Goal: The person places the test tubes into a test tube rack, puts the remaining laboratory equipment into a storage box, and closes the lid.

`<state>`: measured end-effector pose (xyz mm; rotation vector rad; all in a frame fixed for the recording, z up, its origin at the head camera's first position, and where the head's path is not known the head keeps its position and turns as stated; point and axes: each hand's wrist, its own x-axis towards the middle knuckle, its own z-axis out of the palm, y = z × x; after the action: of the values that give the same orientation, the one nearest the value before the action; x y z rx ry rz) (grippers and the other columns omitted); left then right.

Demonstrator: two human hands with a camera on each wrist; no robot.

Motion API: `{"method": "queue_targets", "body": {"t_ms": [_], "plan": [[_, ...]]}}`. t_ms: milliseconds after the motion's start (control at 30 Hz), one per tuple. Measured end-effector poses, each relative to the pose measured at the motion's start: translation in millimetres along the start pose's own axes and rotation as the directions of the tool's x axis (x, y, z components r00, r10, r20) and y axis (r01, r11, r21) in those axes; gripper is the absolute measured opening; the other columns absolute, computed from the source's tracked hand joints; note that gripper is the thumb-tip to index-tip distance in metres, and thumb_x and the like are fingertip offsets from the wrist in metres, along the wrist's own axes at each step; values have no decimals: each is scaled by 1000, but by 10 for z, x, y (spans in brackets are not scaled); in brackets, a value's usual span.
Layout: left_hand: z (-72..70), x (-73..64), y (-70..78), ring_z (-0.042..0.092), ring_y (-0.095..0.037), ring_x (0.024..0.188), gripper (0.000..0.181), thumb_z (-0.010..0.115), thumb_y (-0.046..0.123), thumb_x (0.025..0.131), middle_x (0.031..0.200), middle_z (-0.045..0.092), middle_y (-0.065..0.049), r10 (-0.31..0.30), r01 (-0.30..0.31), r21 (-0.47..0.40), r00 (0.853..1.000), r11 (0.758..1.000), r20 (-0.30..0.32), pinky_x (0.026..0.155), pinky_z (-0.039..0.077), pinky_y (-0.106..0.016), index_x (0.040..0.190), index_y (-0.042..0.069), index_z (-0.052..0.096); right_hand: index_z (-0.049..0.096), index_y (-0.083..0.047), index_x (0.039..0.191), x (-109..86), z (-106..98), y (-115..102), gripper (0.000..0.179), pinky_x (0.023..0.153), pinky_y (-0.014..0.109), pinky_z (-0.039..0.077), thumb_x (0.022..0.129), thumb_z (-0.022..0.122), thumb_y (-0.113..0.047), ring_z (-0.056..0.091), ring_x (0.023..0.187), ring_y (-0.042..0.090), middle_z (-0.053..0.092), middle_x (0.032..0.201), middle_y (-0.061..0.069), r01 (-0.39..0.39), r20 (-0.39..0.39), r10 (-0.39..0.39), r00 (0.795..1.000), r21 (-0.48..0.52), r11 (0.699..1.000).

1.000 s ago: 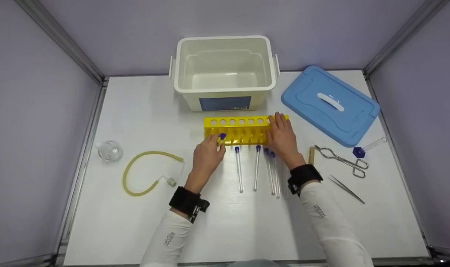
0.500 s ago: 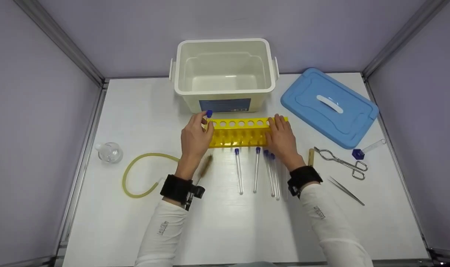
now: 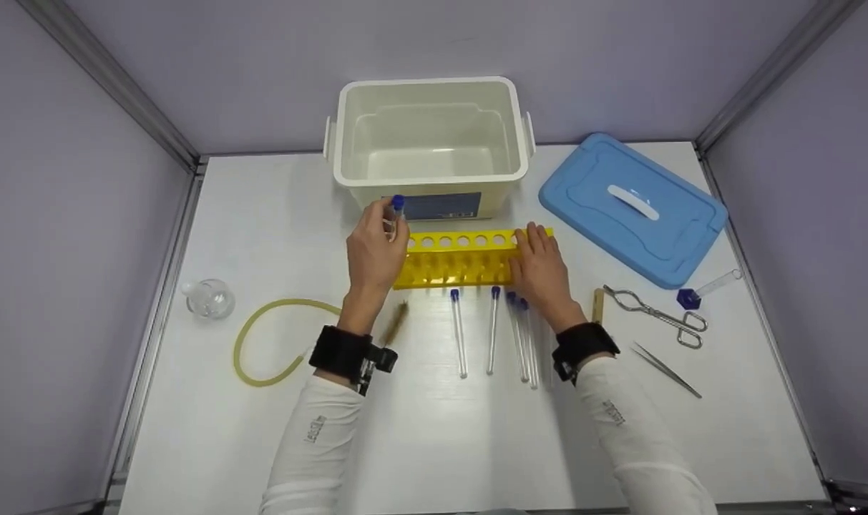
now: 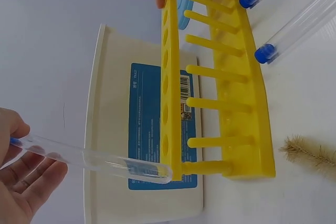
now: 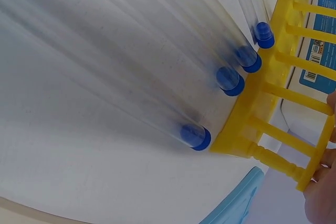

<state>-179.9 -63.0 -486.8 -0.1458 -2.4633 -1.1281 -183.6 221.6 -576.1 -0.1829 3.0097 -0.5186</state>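
Note:
My left hand (image 3: 376,254) pinches a clear test tube (image 4: 126,165) near its blue cap (image 3: 398,202). In the left wrist view the tube's rounded end is right at the end hole of the yellow test tube rack (image 4: 236,77). The rack stands upright in front of the white bin, with a row of holes along its top bar and pegs below. My right hand (image 3: 542,268) grips the rack's right end, fingers over the top bar. Several capped test tubes (image 3: 494,332) lie on the table just before the rack, some partly under the right hand.
Behind the rack stands an open white bin (image 3: 434,175), its blue lid (image 3: 634,222) lying to the right. Crucible tongs (image 3: 655,311), tweezers (image 3: 666,370) and another capped tube (image 3: 716,285) lie at right. A bottle brush (image 3: 396,322), yellow hose (image 3: 242,343) and clear glass bulb (image 3: 210,299) are leftward.
My left hand has moved up and left from the front of the rack to its left end, bringing the tube over the top bar. My right hand stays on the rack.

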Motion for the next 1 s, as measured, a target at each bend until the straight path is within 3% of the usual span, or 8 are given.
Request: {"method": "queue_targets", "body": {"t_ms": [333,667,1000], "plan": [[36,60,-11,76,-34,100,28,64,9,103,108,71,-21,-19,17,-138,1000,990,-10,90,65,-44,127,-5,63,33,-3,164,8,-26,6,60,135,55,14,111,44,-28,21,163,41,23,174,23,1,-8,-1,1000,11,1000],[102,43,-51,76,-33,105,25,63,8,104,111,70,-21,-13,14,-180,1000,984,6,94,64,-40,125,-4,62,37,-1,162,7,0,14,57,134,56,18,110,46,-26,26,161,42,29,171,26,30,-61,-28,998,19,999],[174,17,-126,76,-35,108,28,65,6,102,114,72,-22,-56,62,-190,998,980,33,96,63,-43,128,-4,62,33,-4,164,13,-2,1,59,135,55,14,111,46,-27,21,163,40,24,174,22,-9,-22,9,1000,14,1000]]}}
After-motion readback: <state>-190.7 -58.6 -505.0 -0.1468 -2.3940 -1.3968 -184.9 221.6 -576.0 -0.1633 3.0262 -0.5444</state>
